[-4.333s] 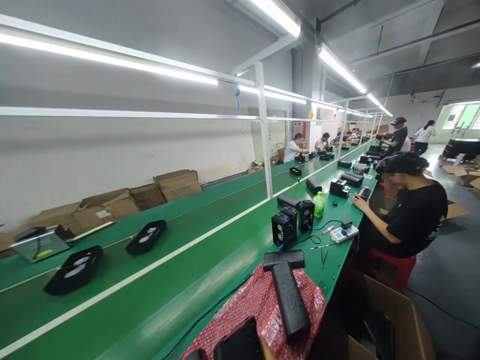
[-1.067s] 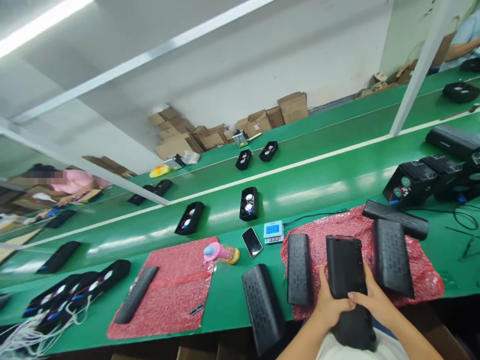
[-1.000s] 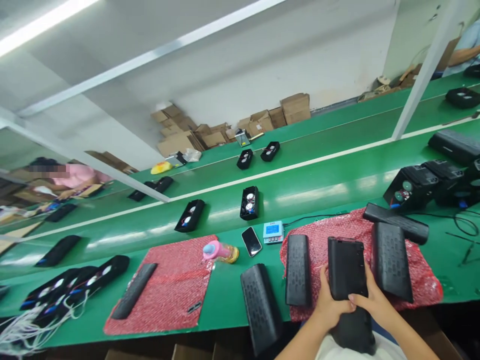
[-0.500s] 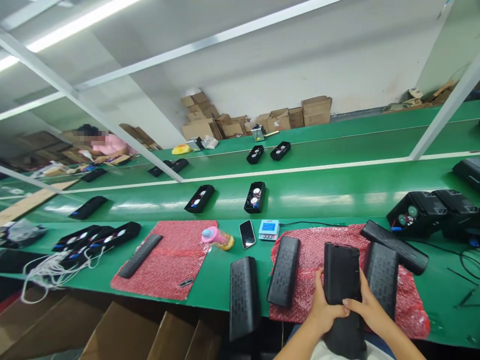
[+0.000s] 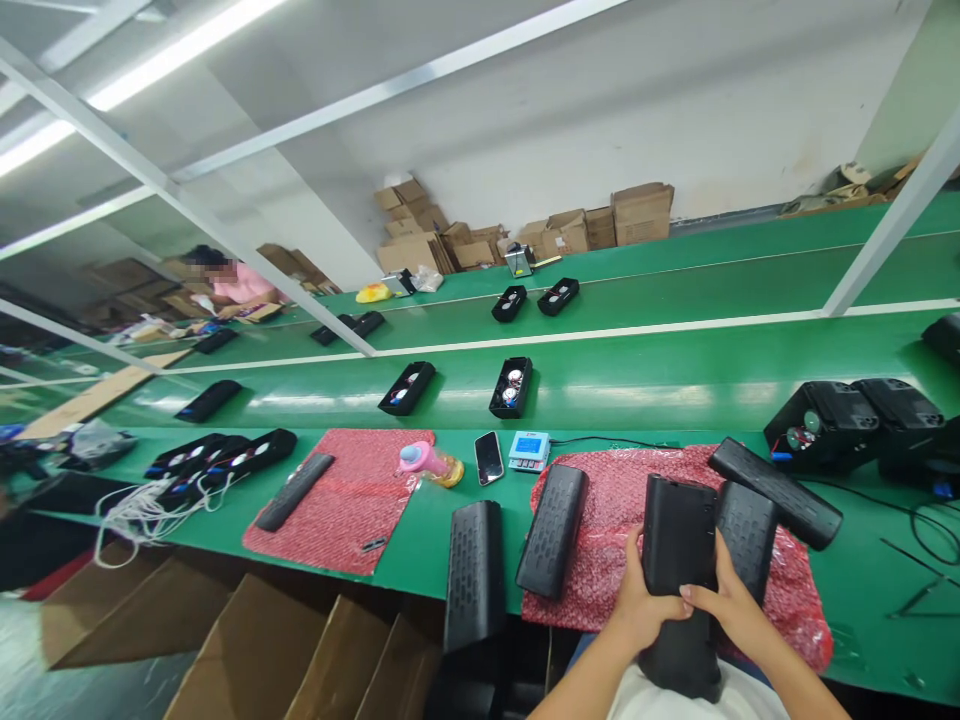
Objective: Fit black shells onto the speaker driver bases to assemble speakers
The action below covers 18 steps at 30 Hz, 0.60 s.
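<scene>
A long black speaker housing (image 5: pixel 681 540) is held upright between both my hands, close to my lap. My left hand (image 5: pixel 643 598) wraps its left side, and my right hand (image 5: pixel 726 598) wraps its right side. The two thumbs meet across its front face; the fingers behind are partly hidden. Around it, more black housings with slotted faces lie on red bubble wrap (image 5: pixel 607 600): one housing (image 5: pixel 553 530) to the left, another housing (image 5: pixel 748 530) partly behind my right hand, and a slanted housing (image 5: pixel 776 492) beyond. A further housing (image 5: pixel 474 570) rests at the table edge.
A phone (image 5: pixel 489 457), a small meter with a blue screen (image 5: pixel 529 450) and a pink-capped bottle (image 5: pixel 433 463) stand mid-table. Open housings (image 5: pixel 511 388) sit on the green belt. White cables (image 5: pixel 139 510) trail at left. Cartons (image 5: pixel 247 640) stand below the edge. A person (image 5: pixel 240 285) sits far left.
The view has shifted slightly, so the table things appear a little higher and mostly nearer the middle. Both hands keep the same hold on the housing.
</scene>
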Each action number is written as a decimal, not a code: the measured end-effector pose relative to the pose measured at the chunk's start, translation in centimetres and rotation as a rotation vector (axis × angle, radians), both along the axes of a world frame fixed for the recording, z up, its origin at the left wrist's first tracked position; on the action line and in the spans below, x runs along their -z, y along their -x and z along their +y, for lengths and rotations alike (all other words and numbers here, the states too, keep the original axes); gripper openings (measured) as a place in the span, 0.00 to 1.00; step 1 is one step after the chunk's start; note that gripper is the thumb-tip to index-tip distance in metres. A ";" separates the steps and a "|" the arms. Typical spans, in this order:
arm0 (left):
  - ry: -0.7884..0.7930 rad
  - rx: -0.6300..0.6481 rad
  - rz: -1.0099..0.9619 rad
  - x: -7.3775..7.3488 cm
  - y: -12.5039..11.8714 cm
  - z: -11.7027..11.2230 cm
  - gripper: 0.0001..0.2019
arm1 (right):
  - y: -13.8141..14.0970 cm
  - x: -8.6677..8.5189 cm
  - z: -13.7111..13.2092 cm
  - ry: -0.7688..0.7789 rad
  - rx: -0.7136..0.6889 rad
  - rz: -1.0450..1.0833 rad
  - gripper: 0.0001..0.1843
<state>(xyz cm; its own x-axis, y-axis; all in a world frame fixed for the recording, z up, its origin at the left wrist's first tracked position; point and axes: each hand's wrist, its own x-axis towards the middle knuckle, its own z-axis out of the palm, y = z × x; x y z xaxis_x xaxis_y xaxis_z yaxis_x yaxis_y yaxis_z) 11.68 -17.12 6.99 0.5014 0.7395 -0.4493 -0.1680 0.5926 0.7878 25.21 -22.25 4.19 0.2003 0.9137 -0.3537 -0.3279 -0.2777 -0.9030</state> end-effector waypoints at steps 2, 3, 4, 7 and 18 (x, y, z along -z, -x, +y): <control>0.025 -0.013 0.019 -0.2 0.0 -0.1 0.52 | 0.0 -0.4 0.3 0.005 -0.002 0.015 0.63; 0.036 -0.017 0.030 -0.4 0.1 -0.1 0.52 | 0.0 -0.6 0.4 0.009 -0.003 0.022 0.63; 0.044 -0.023 0.040 -0.5 0.1 -0.1 0.52 | 0.1 -0.7 0.5 0.016 -0.006 0.030 0.64; 0.070 -0.036 0.053 -0.7 0.3 -0.3 0.53 | 0.3 -0.9 0.6 0.034 -0.021 0.042 0.64; 0.019 -0.044 0.009 0.0 0.6 -0.5 0.52 | 0.3 -0.5 0.2 0.038 -0.060 0.019 0.63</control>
